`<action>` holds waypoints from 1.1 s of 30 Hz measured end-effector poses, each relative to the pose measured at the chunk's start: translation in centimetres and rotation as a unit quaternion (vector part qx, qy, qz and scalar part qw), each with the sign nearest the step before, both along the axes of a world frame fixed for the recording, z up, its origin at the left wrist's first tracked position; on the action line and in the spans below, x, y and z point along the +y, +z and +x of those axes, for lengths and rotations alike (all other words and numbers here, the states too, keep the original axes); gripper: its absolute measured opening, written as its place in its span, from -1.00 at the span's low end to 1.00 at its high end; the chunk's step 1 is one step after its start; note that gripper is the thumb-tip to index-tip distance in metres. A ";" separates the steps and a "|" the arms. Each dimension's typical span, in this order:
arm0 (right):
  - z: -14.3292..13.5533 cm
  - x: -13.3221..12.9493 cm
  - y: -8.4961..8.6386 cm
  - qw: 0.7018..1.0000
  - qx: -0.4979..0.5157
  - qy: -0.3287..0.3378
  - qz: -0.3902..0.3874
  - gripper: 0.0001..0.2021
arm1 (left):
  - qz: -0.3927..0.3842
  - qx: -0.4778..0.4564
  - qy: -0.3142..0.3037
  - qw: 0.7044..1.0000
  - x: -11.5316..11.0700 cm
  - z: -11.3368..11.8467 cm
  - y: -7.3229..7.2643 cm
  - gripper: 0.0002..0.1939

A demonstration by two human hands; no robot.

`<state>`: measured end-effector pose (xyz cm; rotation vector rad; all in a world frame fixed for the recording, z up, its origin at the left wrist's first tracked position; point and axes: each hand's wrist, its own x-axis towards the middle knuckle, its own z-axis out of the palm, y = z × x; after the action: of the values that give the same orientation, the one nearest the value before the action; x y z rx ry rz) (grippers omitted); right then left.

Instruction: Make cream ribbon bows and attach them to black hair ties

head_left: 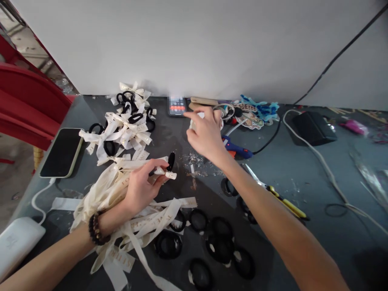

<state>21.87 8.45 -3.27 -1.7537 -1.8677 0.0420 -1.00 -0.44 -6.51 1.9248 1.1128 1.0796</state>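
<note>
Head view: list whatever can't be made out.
Head view:
Glue gun: left end behind the right hand.
Held black hair tie: partly covered by the left hand.
White device: cut off by left edge.
Pink item: too blurred to identify.
Lit phone: screen text too small.

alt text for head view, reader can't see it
A left hand holds a black hair tie with cream ribbon over a dark table; the right hand is near a lit phone. Loose ribbons and scissors lie around.

Cream ribbons [104, 192]: gold ltrs, approx. "OVE", rest unclear; phone scrn [177, 106] txt too small.
</note>
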 end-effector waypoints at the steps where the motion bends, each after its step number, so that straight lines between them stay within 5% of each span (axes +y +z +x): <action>1: -0.3 -1.6 0.2 0.999 0.029 0.024 0.007 -0.51 | 0.001 0.002 0.002 1.000 0.0 0.0 0.0 -0.64; 5: -2.1 -8.3 0.2 0.966 0.251 0.064 -0.024 -0.69 | 0.005 -0.008 0.003 1.000 0.0 -0.1 -0.1 -0.48; 10: -3.3 -11.4 -0.8 0.962 0.249 0.103 -0.047 -0.80 | -0.045 -0.035 0.020 0.998 0.1 0.0 -0.3 -0.41; 13: -2.1 -7.5 -0.9 0.977 0.178 0.113 -0.037 -0.69 | -0.074 -0.030 0.016 0.997 0.0 0.0 0.1 -0.37; 19: 1.5 5.3 -2.6 0.997 0.054 0.020 -0.044 -0.52 | -0.079 -0.017 0.012 0.997 -0.1 0.0 1.0 -0.42; 24: 2.1 8.6 -4.3 0.998 0.054 0.003 -0.045 -0.52 | -0.071 -0.029 -0.008 0.997 -0.1 -0.2 0.6 -0.46; 28: 1.4 5.4 -3.2 0.997 0.073 -0.002 0.028 -0.48 | -0.078 -0.039 -0.008 0.996 -0.1 -0.1 0.4 -0.45; 33: -0.8 -4.0 -1.6 0.967 0.247 0.052 0.031 -0.64 | -0.161 -0.113 0.007 0.980 -0.3 0.2 0.6 -0.47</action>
<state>21.03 4.44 -4.85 -1.4345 -1.5691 0.4188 -0.83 -0.69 -5.87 1.5050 1.0980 1.0260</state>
